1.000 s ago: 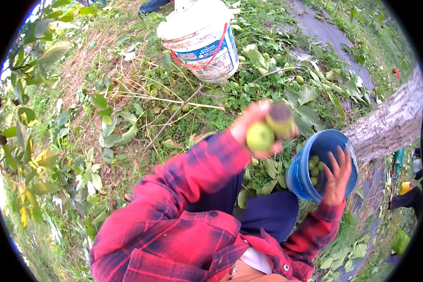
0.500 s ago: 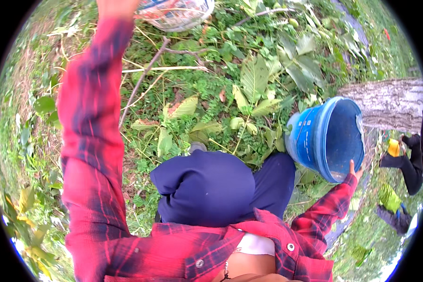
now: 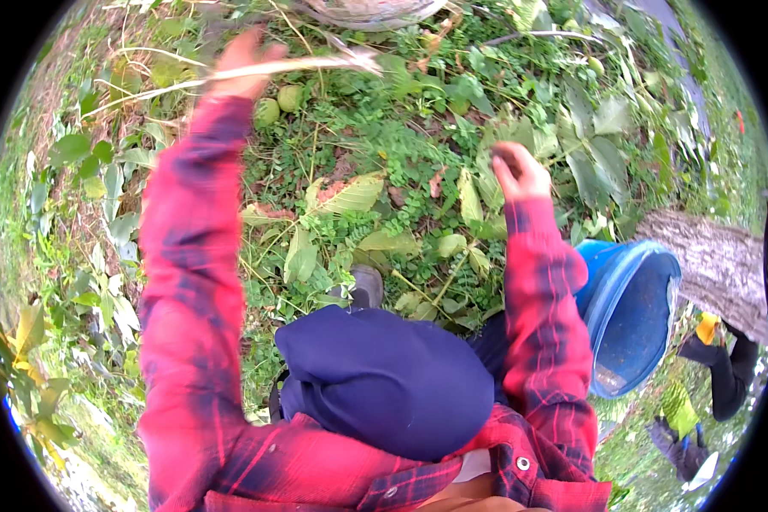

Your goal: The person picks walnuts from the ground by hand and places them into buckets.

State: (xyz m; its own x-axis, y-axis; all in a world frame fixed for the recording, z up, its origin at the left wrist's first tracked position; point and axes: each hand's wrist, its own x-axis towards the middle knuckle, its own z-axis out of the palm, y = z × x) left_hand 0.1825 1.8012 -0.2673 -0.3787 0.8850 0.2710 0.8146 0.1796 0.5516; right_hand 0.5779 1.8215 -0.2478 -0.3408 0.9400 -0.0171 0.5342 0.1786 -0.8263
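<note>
My left hand (image 3: pixel 246 68) is blurred at the upper left, above two round green fruits (image 3: pixel 279 103) on the ground. A pale, thin stem (image 3: pixel 316 62) crosses over it; whether my smeared fingers grip the stem is unclear. My right hand (image 3: pixel 523 173) hovers over the leaves right of the middle, thumb and fingers curled together. What they hold, if anything, is hidden. Beside my right forearm a blue bucket (image 3: pixel 627 317) lies tilted, its mouth facing right, with small specks inside. Part of its side is behind my sleeve.
A whitish container (image 3: pixel 375 15) is cut off at the top edge. Low green plants and large fallen leaves (image 3: pixel 350 193) cover the ground. A tree trunk (image 3: pixel 712 264) rises at the right. Two people (image 3: pixel 730 371) (image 3: pixel 679 427) are farther off on that side.
My right hand has let go of the bucket rim and moved left over the leaves. My left hand has come down from the whitish container. The brown branch has left its place; the pale stem has moved up.
</note>
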